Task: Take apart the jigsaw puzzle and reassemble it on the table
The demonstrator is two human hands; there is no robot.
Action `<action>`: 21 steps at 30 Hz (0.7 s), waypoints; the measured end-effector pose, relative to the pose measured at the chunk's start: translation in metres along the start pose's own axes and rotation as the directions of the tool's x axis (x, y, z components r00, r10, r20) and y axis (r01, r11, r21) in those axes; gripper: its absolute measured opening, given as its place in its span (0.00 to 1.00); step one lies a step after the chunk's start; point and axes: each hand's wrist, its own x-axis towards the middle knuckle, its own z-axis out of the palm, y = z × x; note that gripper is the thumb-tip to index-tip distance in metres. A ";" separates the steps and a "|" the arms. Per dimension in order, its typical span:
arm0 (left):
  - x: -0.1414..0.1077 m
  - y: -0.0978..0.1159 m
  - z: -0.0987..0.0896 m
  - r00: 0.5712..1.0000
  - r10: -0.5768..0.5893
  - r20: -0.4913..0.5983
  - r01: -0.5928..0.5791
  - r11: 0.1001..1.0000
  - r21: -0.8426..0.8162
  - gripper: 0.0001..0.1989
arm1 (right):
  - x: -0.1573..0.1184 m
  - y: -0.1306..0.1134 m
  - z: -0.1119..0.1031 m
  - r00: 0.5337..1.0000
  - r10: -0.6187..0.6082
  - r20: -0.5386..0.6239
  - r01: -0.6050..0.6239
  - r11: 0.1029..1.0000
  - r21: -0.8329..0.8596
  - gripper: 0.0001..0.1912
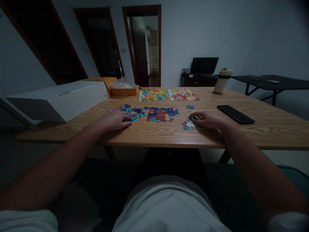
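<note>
My left hand (116,120) rests low on the table at the left, fingers curled with thumb and forefinger closed around a dark blue puzzle piece. Just beyond it spreads a heap of loose puzzle pieces (137,111), some hidden by the hand. A partly joined puzzle (159,114), dark blue with brown and red figures, lies flat between my hands. On the right, my right hand (205,119) has its fingertips closed on a puzzle piece, over a small joined section (190,125) in teal, white and purple. One loose blue puzzle piece (190,107) lies behind that hand.
Two colourful puzzle boards, one yellow (153,95) and one pink (183,94), lie at the back. A white box (79,100) and an orange box with clear plastic (125,91) stand left. A black phone (235,114) and a cream tumbler (222,82) are right.
</note>
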 end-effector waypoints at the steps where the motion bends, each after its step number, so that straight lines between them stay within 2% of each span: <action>1: 0.000 0.001 0.000 1.000 0.014 0.006 -0.014 1.000 0.025 0.21 | 0.000 0.000 0.001 1.000 -0.004 -0.002 0.004 1.000 0.002 0.20; 4: -0.004 0.006 0.000 0.998 0.063 -0.003 -0.063 0.995 0.079 0.21 | 0.002 0.003 0.003 1.000 -0.007 -0.008 0.007 1.000 0.005 0.20; 6: -0.010 0.017 -0.001 0.994 0.111 -0.010 -0.110 0.990 0.092 0.21 | 0.002 0.004 0.004 1.000 -0.003 -0.006 0.003 1.000 0.005 0.19; 11: -0.026 0.067 0.003 0.969 0.241 -0.048 -0.231 0.961 0.151 0.22 | 0.003 0.007 0.005 1.000 0.012 -0.016 -0.011 1.000 0.005 0.19; 14: -0.029 0.091 0.006 0.965 0.252 -0.075 -0.242 0.963 0.120 0.20 | 0.004 0.006 0.006 1.000 0.020 -0.021 -0.021 1.000 -0.012 0.18; 17: -0.027 0.098 0.005 0.946 0.323 -0.037 -0.323 0.946 0.006 0.17 | 0.004 0.008 0.007 0.999 0.018 -0.032 -0.018 1.000 -0.010 0.19; 19: -0.026 0.095 0.001 0.913 0.407 0.017 -0.404 0.910 -0.092 0.15 | 0.004 0.009 0.007 0.999 0.019 -0.037 -0.019 1.000 -0.007 0.20; 21: -0.024 0.091 -0.003 0.893 0.447 0.052 -0.435 0.886 -0.158 0.16 | 0.003 0.007 0.007 0.999 0.026 -0.038 -0.026 1.000 -0.009 0.20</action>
